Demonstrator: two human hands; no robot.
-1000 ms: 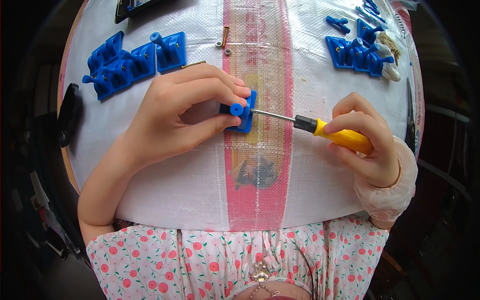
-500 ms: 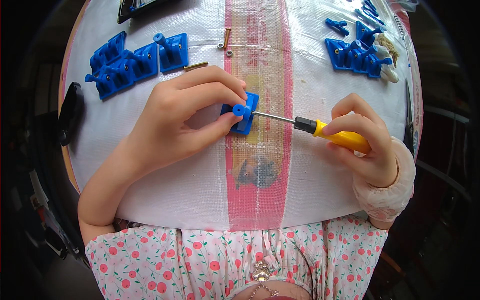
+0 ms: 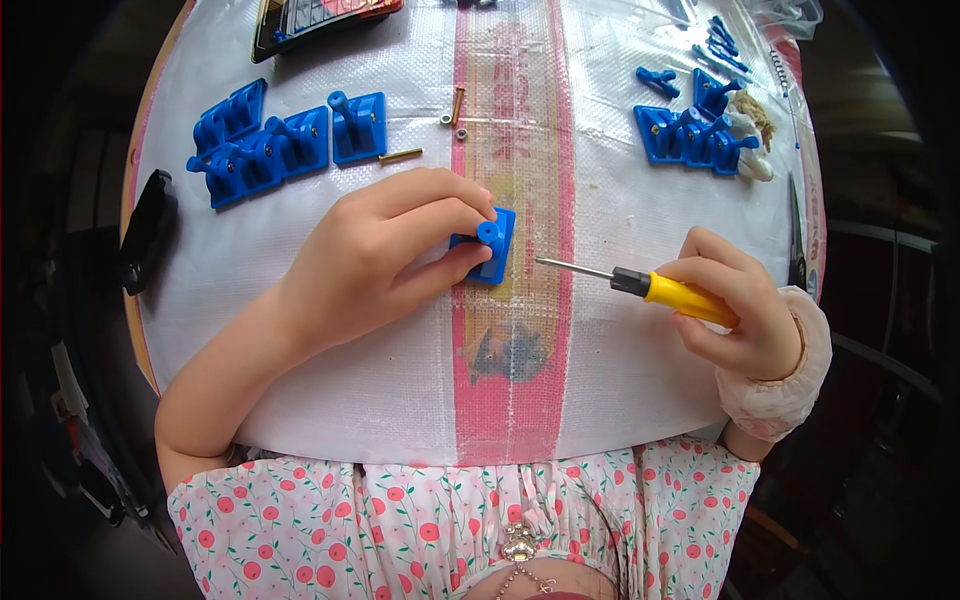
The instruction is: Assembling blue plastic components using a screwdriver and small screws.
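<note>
My left hand (image 3: 400,235) pinches a small blue plastic bracket (image 3: 497,250) between thumb and fingers. The bracket has a flat base plate and a round knob with a hole, and it rests on the pink stripe of the woven sheet. In my right hand (image 3: 735,300) is a screwdriver (image 3: 690,300) with a yellow and black handle, fingers wrapped round it. Its metal shaft points left, and the tip stands a little to the right of the bracket, apart from it. Part of the bracket is hidden behind my left fingers.
Several blue brackets (image 3: 290,140) stand at the far left, with a long brass screw (image 3: 402,154) beside them. Another screw (image 3: 458,105) and two nuts (image 3: 446,119) lie beyond my left hand. More blue brackets (image 3: 685,135) are at the far right. A black object (image 3: 150,232) lies at the left edge.
The screwdriver tip has pulled away from the bracket, to the right and slightly nearer me. My left hand keeps its pinch on the bracket.
</note>
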